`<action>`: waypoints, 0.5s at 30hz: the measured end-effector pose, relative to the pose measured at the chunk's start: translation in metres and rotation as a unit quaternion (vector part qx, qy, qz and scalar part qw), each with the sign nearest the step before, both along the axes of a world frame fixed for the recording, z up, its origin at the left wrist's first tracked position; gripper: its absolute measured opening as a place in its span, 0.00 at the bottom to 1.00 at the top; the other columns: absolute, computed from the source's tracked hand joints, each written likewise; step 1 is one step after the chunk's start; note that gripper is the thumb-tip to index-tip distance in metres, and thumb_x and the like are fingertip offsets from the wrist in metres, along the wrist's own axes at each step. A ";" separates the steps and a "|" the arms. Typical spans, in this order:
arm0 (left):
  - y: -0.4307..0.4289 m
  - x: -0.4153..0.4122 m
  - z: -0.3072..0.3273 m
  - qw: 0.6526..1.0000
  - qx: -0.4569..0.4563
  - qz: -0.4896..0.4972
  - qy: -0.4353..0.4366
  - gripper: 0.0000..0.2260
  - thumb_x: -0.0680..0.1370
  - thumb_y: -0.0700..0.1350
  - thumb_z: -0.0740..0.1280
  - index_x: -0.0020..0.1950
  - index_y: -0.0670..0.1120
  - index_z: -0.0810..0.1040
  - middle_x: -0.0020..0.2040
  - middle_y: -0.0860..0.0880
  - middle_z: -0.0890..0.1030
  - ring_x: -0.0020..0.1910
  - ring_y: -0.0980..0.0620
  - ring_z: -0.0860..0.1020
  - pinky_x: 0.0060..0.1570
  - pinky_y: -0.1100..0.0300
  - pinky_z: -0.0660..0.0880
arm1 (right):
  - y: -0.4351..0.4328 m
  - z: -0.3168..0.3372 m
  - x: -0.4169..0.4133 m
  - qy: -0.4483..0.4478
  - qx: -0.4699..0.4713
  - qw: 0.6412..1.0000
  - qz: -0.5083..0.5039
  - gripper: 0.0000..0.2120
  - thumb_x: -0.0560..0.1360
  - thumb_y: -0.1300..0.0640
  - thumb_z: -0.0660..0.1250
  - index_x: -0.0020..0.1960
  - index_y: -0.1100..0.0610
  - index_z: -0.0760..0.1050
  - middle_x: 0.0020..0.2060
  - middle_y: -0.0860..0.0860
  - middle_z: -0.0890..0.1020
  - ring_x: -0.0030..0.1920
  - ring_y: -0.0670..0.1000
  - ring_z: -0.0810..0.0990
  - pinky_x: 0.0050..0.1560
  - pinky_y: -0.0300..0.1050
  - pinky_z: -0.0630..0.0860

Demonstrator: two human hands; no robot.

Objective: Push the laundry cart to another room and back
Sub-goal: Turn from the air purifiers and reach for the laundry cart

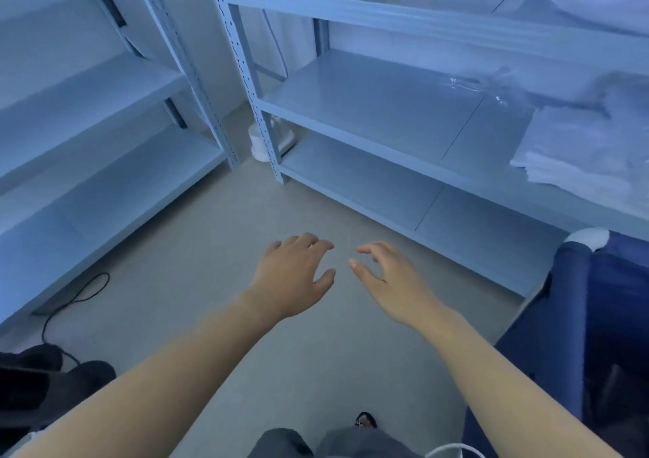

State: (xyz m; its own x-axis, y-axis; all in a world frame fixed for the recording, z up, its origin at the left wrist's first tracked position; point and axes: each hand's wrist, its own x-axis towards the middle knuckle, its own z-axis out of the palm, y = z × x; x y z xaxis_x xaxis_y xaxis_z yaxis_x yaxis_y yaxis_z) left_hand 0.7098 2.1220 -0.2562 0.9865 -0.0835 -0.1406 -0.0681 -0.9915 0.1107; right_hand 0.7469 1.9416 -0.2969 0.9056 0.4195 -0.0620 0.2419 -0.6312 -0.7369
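My left hand [293, 275] and my right hand [384, 276] reach out side by side over the grey floor [210, 282], palms down, fingers spread and loosely curled. Neither hand holds or touches anything. A dark blue fabric laundry cart [597, 334] stands at the right edge, to the right of my right forearm and apart from it. Only its near corner and side show; a white item [588, 238] peeks over its top rim.
Pale metal shelving stands to the left [105, 162] and ahead to the right [368, 116]. Folded white linen [579, 151] lies on the right shelf. A black cable [80, 296] runs across the floor at left, near dark objects [42, 387]. A white container [258, 144] sits in the corner.
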 end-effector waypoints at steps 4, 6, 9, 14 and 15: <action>-0.008 0.053 -0.008 0.998 0.001 -0.064 0.003 0.21 0.78 0.57 0.56 0.70 0.53 0.65 0.67 0.52 0.71 0.65 0.50 0.70 0.66 0.52 0.65 | -0.015 0.001 0.025 0.018 -0.013 0.998 -0.054 0.21 0.77 0.40 0.57 0.64 0.51 0.70 0.63 0.46 0.71 0.62 0.46 0.71 0.60 0.45 0.70; -0.019 0.084 -0.011 0.994 -0.005 -0.105 0.005 0.21 0.78 0.57 0.56 0.70 0.53 0.65 0.68 0.52 0.71 0.65 0.50 0.70 0.65 0.52 0.65 | -0.026 0.002 0.038 0.015 -0.027 0.996 -0.087 0.22 0.78 0.41 0.56 0.65 0.52 0.69 0.64 0.47 0.71 0.63 0.47 0.70 0.61 0.45 0.68; -0.042 0.131 -0.017 0.984 -0.015 -0.177 0.011 0.21 0.78 0.57 0.56 0.70 0.52 0.65 0.67 0.52 0.71 0.64 0.49 0.71 0.64 0.51 0.65 | -0.044 0.001 0.059 0.020 -0.029 0.987 -0.156 0.21 0.78 0.42 0.56 0.65 0.53 0.69 0.64 0.47 0.71 0.63 0.47 0.70 0.60 0.44 0.67; -0.079 0.200 -0.020 0.947 -0.023 -0.319 0.023 0.21 0.78 0.56 0.57 0.70 0.52 0.66 0.66 0.52 0.72 0.64 0.49 0.71 0.62 0.52 0.67 | -0.067 0.003 0.082 0.035 -0.024 0.953 -0.299 0.21 0.78 0.43 0.57 0.66 0.54 0.69 0.63 0.48 0.72 0.62 0.48 0.71 0.61 0.46 0.69; -0.085 0.213 -0.020 0.938 -0.021 -0.346 0.021 0.21 0.78 0.56 0.57 0.70 0.52 0.66 0.66 0.52 0.72 0.64 0.49 0.71 0.61 0.52 0.67 | -0.070 0.003 0.086 0.039 -0.021 0.945 -0.323 0.21 0.78 0.43 0.57 0.65 0.54 0.69 0.62 0.48 0.72 0.61 0.49 0.71 0.60 0.46 0.69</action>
State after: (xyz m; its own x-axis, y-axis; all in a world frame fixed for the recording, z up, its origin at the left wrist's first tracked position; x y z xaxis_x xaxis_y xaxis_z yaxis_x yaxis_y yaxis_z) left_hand 0.9225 2.0373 -0.2760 0.6884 -0.7072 -0.1611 -0.6876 -0.7070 0.1654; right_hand 0.8327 1.8714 -0.2940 0.9641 -0.2238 -0.1432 -0.2578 -0.6581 -0.7075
